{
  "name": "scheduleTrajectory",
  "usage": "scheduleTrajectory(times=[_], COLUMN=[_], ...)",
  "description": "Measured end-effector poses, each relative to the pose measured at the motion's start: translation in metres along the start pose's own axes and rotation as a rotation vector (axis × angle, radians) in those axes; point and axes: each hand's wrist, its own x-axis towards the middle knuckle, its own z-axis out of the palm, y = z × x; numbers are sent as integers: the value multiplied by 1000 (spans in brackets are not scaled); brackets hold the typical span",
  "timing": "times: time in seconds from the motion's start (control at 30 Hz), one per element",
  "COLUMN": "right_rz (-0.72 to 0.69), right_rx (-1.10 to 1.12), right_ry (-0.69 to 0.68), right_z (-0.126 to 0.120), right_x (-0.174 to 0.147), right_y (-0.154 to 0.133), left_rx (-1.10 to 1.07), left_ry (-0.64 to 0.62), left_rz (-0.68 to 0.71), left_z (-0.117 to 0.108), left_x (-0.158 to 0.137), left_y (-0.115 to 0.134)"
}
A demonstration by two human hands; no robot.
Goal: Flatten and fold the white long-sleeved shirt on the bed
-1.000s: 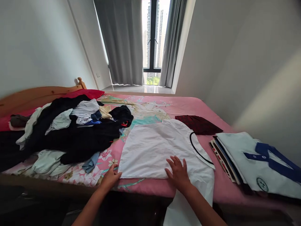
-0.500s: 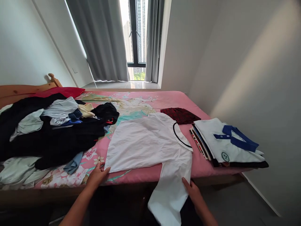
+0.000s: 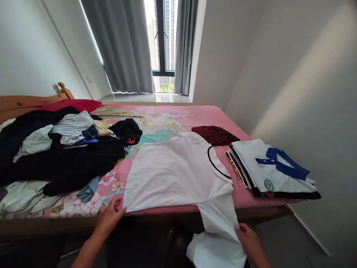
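A white long-sleeved shirt (image 3: 167,175) with a black-trimmed collar lies spread on the bed, hem to the left and collar to the right. Its near sleeve (image 3: 220,223) hangs over the bed's front edge. My left hand (image 3: 111,215) pinches the near corner of the hem. At the sleeve's right edge, my right hand (image 3: 247,235) grips the cloth between thumb and fingers. The far sleeve is mostly out of sight behind the shirt body.
On the right stands a stack of folded clothes topped by a white polo shirt (image 3: 256,163) with a blue collar. A dark red plaid garment (image 3: 216,135) lies behind the shirt. Loose clothes (image 3: 80,160) are heaped at left on the pink floral bedsheet (image 3: 200,113).
My right hand has moved right and slightly down, drawing the sleeve with it. My left hand and the hem corner have shifted slightly toward me.
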Motion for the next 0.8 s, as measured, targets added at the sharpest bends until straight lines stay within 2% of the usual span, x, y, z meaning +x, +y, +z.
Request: scheduleTrajectory(times=[0.07, 0.13, 0.17, 0.23, 0.3, 0.37, 0.4, 0.43, 0.5, 0.57, 0.67, 0.73, 0.8], right_rz=[-76, -230, -323, -560, -799, -1008, -1070, -1087, -1000, -857, -804, -752, -526], right_rx=[-43, -48, -52, -15, -20, -140, -233, -335, -518, -589, -481, -452, -526], right_ry=[123, 217, 215, 137, 40, -137, -199, -238, -222, -133, 53, 230, 316], right_z=[-4, 1, 9, 37, 73, 106, 117, 123, 119, 97, 51, 26, 11], right_x=[5, 4, 1, -8, -16, -16, -11, -3, 19, 45, 86, 113, 140], right_y=[-12, -46, -69, -120, -165, -191, -195, -194, -181, -162, -146, -146, -151], left_rx=[67, 54, 25, -38, -65, -12, 39, 101, 236, 355, 415, 406, 372], left_ry=[85, 187, 210, 164, 27, -88, -118, -124, -92, -40, 22, 87, 120], left_rz=[77, 237, 338, 545, 721, 823, 837, 813, 668, 462, 444, 466, 526], left_z=[-6, -5, 0, 17, 41, 62, 70, 75, 77, 71, 55, 45, 40], left_x=[-7, -14, -17, -24, -30, -31, -30, -26, -14, 3, 21, 25, 24], left_y=[1, 16, 30, 68, 111, 143, 149, 148, 124, 81, 24, 14, 29])
